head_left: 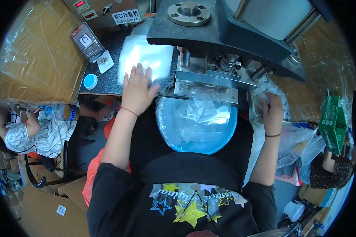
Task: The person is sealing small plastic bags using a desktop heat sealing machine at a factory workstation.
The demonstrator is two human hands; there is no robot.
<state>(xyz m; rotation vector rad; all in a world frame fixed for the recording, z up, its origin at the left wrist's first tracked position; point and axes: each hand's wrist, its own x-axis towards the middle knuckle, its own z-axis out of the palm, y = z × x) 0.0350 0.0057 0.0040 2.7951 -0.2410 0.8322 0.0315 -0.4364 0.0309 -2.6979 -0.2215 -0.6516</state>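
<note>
Background: cramped bench, dark speckled worktop [113, 81] at 10 o'clock, grey metal press [217, 75] at 1 o'clock (clock centred on the view). Left hand [138, 91], 10 o'clock: palm down, fingers somewhat spread, thumb held away, laid over the near edge of a stack of clear plastic sheets [146, 51] on the worktop; nothing pinched. Right hand [273, 112], 3 o'clock: fingers bent down at loose clear plastic [257, 106] right of the press; blur and glare hide the fingertips, so cannot tell whether it pinches any. Between the hands, a clear sheet [208, 106] extends from the press front over a blue basin [233, 126] in the lap. Farther out at 10 o'clock: phone [87, 41], blue-lidded jar [90, 81]. Green box [331, 124] at 3. Judged step: gathering sheets at the press. Next move probably calls for separating one sheet by fingertip and aligning it squarely, fingers clear of the press.
</note>
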